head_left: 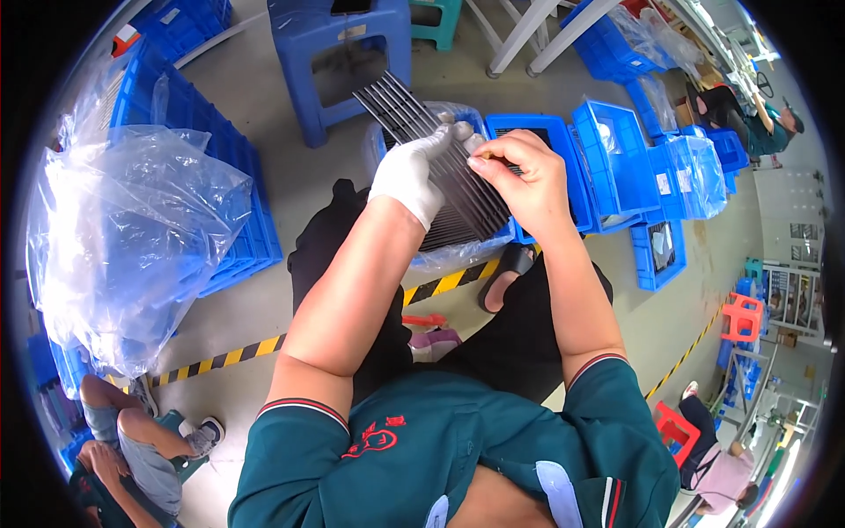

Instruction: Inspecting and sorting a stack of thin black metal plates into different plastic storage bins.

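My left hand, in a white glove, is closed around a flat row of long thin dark rods, which I hold slanted in front of me. The rods stick out past the glove at both ends. Over their right side is my bare right hand, thumb and forefinger pinched on something small and yellowish that I cannot make out. Below the rods stands a blue bin lined with clear plastic, with more dark rods in it.
Blue crates stand at the right, and a blue stool is ahead. Stacked blue crates under plastic film are on the left. Black-and-yellow tape crosses the floor. Other people sit at lower left and right.
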### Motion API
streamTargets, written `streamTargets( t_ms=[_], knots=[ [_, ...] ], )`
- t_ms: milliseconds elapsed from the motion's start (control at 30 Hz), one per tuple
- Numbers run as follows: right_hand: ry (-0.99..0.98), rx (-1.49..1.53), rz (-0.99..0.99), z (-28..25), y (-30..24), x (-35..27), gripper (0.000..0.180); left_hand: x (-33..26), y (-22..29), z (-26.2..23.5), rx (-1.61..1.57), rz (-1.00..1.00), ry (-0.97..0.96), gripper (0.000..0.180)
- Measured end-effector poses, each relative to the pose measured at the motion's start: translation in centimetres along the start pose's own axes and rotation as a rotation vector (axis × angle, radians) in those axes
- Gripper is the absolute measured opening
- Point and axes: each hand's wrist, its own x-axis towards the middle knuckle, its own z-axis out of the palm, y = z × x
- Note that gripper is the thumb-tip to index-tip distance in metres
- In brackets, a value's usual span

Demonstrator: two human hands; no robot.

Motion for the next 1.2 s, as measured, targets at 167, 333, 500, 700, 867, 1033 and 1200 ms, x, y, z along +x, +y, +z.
streamTargets(
  t_ms=[167,333,500,700,867,1033,1200],
  knots=[
    [-0.032,-0.025,-0.005,0.1,0.6,-0.1,0.011,-0.2,-0.2,0.4,0.012,0.008,0.032,0.011],
    [-0.075,-0.327,-0.308,0.2,-0.1,0.4,0.011,0.2,-0.2,-0.1,0.062,0.031,0.047,0.012],
    [-0.126,-0.401,-0.317,0.7,-0.1,0.1,0.013,0.2,-0.4,-0.3,0.111,0.059,0.062,0.014],
    [-0.095,-0.390,-0.308,0.1,-0.6,0.1,0.012,-0.5,-0.5,0.2,0.075,0.064,0.010,0.014],
    [0.015,-0.411,-0.385,0.4,-1.0,0.0,0.012,-1.0,-0.6,1.0,0.151,0.167,-0.056,0.014],
    [0.242,-0.309,-0.365,-1.0,-2.8,0.4,0.014,-1.5,-0.7,2.1,0.193,0.215,0.100,0.012],
    [0.029,0.026,-0.038,-0.5,-1.8,0.5,0.011,-0.3,0.1,0.5,0.037,0.097,-0.068,0.010]
  ],
)
